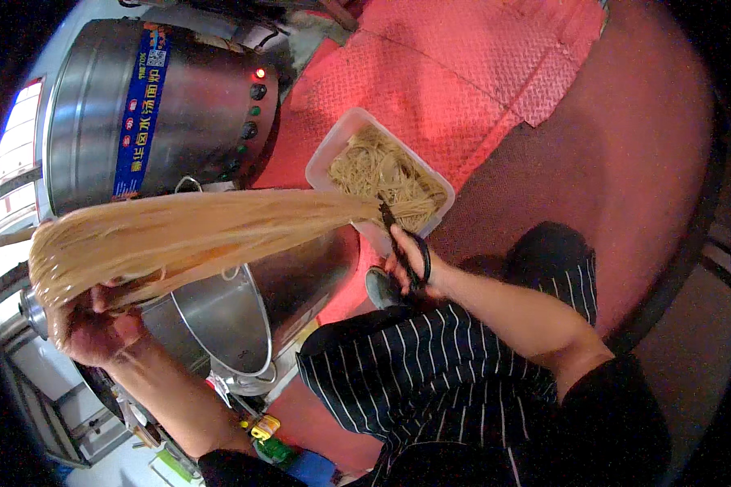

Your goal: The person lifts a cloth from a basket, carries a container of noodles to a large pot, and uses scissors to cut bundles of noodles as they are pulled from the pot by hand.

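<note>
My raised left hand grips a thick, wet hank of long pale noodles, folded over it at the far left. The strands narrow toward the middle of the view, their lower ends reaching over a white plastic tub. Black-handled scissors are in my right hand, beside the tub's near edge. Their blades lie across the narrow end of the hank; I cannot tell whether the blades are closed. Inside the tub is a tangled heap of cut noodles.
A large steel noodle boiler with knobs and a lit red lamp stands at upper left. An open steel pot sits below the hank. Red textured matting covers the floor. A yellow-and-green bottle lies near my left forearm.
</note>
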Demonstrator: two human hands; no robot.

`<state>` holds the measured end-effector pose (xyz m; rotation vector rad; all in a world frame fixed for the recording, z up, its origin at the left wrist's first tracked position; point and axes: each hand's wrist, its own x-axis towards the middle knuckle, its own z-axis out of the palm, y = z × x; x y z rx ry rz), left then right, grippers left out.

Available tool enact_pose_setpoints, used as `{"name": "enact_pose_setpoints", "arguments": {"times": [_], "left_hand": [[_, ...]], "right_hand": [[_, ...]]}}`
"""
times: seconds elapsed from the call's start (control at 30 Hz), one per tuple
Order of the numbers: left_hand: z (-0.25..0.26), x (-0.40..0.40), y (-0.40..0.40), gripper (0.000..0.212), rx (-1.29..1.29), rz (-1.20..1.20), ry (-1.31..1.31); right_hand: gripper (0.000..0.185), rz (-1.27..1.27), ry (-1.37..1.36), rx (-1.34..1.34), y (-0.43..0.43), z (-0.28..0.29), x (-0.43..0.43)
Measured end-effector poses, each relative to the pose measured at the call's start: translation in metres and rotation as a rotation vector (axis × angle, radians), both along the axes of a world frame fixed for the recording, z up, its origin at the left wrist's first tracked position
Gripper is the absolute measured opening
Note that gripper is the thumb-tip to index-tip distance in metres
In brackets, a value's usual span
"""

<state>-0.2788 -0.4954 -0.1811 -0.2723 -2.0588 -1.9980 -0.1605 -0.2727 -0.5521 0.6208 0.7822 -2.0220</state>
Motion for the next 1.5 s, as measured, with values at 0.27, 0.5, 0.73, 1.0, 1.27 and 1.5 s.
{"name": "enact_pose_setpoints", "arguments": {"times": [0.27,0.5,0.73,1.0,1.27,1.5], "left_hand": [[-0.061,0.012,0.062,0.023,0.063,0.205,-0.105],[-0.087,0.025,0.05,0.036,0.108,0.086,-0.223],[-0.11,0.013,0.065,0.06,-0.037,0.056,-0.338],[-0.116,-0.02,0.04,0.059,-0.083,-0.032,-0.428],[-0.102,-0.009,0.036,0.07,-0.088,-0.058,-0.432],[-0.087,0.001,0.016,0.074,-0.362,-0.101,-0.561]], "right_hand": [[0.076,0.102,-0.027,-0.513,-0.02,0.015,0.046],[0.081,0.117,0.305,-0.496,-0.03,0.012,-0.002],[0.08,0.165,0.316,-0.206,0.008,-0.001,-0.016],[0.078,0.192,0.263,-0.1,0.01,-0.014,0.003],[0.084,0.219,0.211,-0.503,-0.01,-0.03,-0.008],[0.085,0.242,0.333,-0.458,0.003,-0.022,-0.027]]}}
